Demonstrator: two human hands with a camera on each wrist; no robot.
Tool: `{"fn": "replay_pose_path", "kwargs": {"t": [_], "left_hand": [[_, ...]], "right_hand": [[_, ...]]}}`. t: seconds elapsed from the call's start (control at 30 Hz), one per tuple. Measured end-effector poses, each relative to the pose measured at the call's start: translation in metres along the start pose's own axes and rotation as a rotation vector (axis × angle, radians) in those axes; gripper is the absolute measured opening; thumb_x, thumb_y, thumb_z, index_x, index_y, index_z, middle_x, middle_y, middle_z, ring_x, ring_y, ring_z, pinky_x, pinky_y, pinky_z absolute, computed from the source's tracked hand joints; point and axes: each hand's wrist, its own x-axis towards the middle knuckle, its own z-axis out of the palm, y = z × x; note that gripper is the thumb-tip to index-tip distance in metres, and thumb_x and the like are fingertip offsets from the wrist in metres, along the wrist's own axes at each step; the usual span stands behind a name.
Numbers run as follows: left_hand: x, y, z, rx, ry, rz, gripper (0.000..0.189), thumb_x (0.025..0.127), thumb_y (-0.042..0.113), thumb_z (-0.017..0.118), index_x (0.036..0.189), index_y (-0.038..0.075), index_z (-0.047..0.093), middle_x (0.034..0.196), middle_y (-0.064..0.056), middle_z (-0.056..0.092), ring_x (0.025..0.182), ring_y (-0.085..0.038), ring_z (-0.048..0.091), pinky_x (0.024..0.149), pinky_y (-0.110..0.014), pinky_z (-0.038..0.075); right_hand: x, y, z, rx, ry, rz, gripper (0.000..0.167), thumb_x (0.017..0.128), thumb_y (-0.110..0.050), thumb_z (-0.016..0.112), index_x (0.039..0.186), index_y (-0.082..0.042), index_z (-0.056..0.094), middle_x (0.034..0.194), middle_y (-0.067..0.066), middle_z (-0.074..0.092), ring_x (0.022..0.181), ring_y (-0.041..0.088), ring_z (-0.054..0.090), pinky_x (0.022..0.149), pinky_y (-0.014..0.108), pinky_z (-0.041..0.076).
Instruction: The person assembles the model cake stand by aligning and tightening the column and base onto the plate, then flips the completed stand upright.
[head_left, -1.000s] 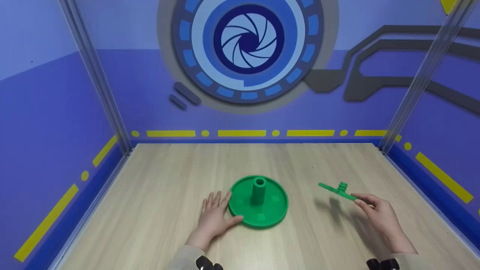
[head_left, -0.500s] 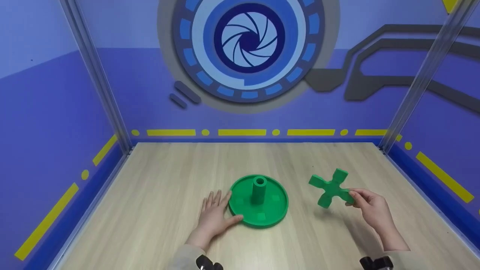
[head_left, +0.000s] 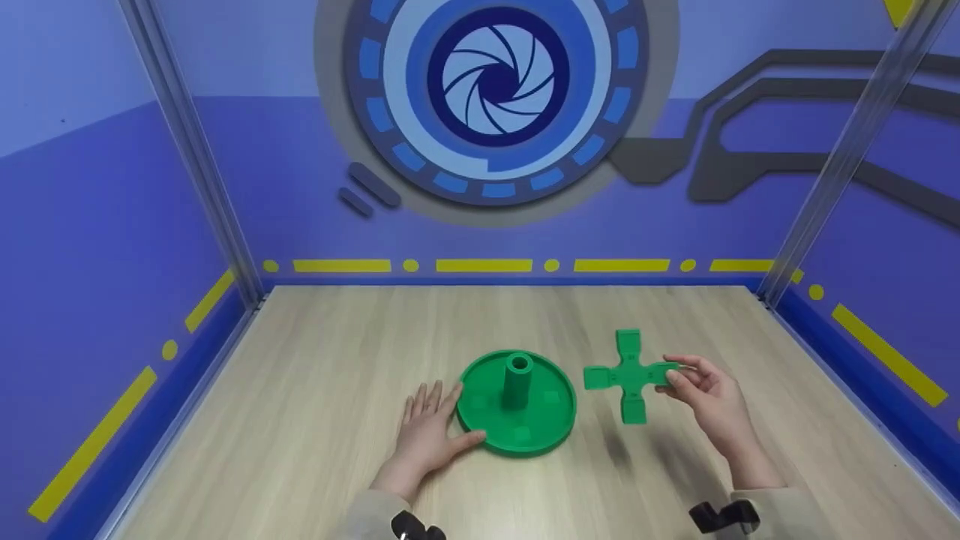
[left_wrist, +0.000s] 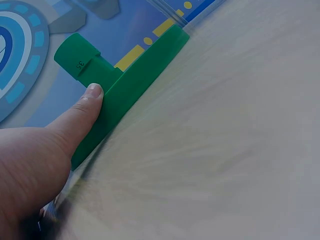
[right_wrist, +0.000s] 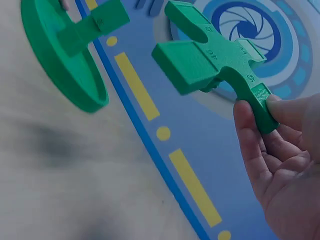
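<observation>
A round green tray (head_left: 495, 431) with a raised rim and a hollow upright post (head_left: 517, 386) at its middle rests on the wooden table. My left hand (head_left: 431, 435) lies at its left side, thumb and index finger spread against the rim; in the left wrist view the thumb (left_wrist: 82, 112) touches the rim near the post. Right of the tray, my right hand (head_left: 712, 397) pinches one arm of a green four-armed cross piece (head_left: 630, 375) between thumb and fingers. The cross is held above the table, and in the right wrist view small marks show on its face (right_wrist: 225, 52).
The light wooden table (head_left: 337, 360) is bounded by blue panels with yellow dashes at the back (head_left: 484, 266) and both sides. Metal posts (head_left: 199, 157) stand at the back corners. Dark wrist cameras (head_left: 725, 517) sit on both sleeves.
My right hand has moved left with the cross piece, nearer the tray, and turned it from edge-on to facing the head view. The left hand and tray have stayed in place.
</observation>
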Motion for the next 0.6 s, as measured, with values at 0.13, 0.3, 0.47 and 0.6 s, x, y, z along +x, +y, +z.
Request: {"fn": "replay_pose_path", "kwargs": {"t": [0.13, 0.3, 0.47, 0.6], "left_hand": [[0.0, -0.001, 0.0, 0.0, 0.005, 0.002, 0.099, 0.086, 0.069, 0.068, 0.162, 0.014, 0.034, 0.168, -0.027, 0.024, 0.157, -0.051, 0.012, 0.128, -0.066, 0.006], [-0.001, -0.002, 0.001, 0.003, 0.006, 0.001, 0.1, 0.086, 0.071, 0.067, 0.161, 0.014, 0.035, 0.168, -0.027, 0.025, 0.157, -0.051, 0.013, 0.128, -0.066, 0.007], [0.0, -0.001, 0.001, 0.009, 0.008, 0.002, 0.099, 0.086, 0.07, 0.068, 0.161, 0.014, 0.035, 0.167, -0.027, 0.025, 0.157, -0.051, 0.013, 0.128, -0.066, 0.007], [0.0, -0.001, 0.0, 0.01, 0.009, -0.001, 0.1, 0.085, 0.072, 0.067, 0.161, 0.015, 0.035, 0.168, -0.027, 0.025, 0.157, -0.051, 0.013, 0.128, -0.066, 0.008]], "right_hand": [[0.004, -0.007, 0.017, 0.044, 0.002, -0.004, 0.04, 0.103, -0.019, 0.065, 0.134, 0.004, 0.058, 0.099, -0.01, 0.076, 0.092, 0.005, 0.075, 0.085, 0.019, 0.061], [0.012, -0.013, 0.04, 0.108, -0.008, 0.035, 0.04, 0.102, -0.016, 0.065, 0.135, 0.005, 0.057, 0.101, -0.006, 0.077, 0.094, 0.008, 0.077, 0.089, 0.021, 0.061], [0.021, -0.022, 0.066, 0.178, -0.016, 0.079, 0.039, 0.103, -0.011, 0.062, 0.139, 0.005, 0.056, 0.102, -0.003, 0.078, 0.092, 0.01, 0.077, 0.091, 0.022, 0.061], [0.026, -0.027, 0.084, 0.234, -0.011, 0.098, 0.037, 0.104, -0.009, 0.06, 0.138, 0.005, 0.058, 0.102, -0.001, 0.077, 0.089, 0.012, 0.076, 0.091, 0.024, 0.061]]}}
